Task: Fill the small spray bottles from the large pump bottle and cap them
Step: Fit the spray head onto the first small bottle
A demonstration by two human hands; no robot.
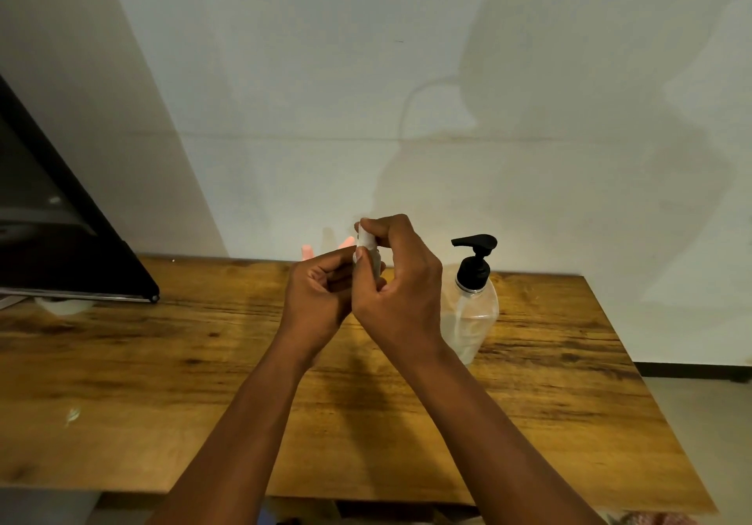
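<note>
Both hands gripping a small spray bottle (368, 256) at frame centre.
I am seeing the left hand (321, 300) holding its body and the right hand (401, 280) pinching its cap, over a wooden table (162, 382) fronting a pale wall (325, 76); the pump bottle (474, 300) is standing just right.

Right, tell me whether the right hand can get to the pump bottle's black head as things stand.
Probably yes, once freed. The pump bottle stands just beside the right hand, nothing between them, but that hand now pinches the top of the small spray bottle held by the left hand.

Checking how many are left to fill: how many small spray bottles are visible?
3: one small bottle held in both hands, two pink-capped bottles by the wall behind them. Hands may hide others.
</note>
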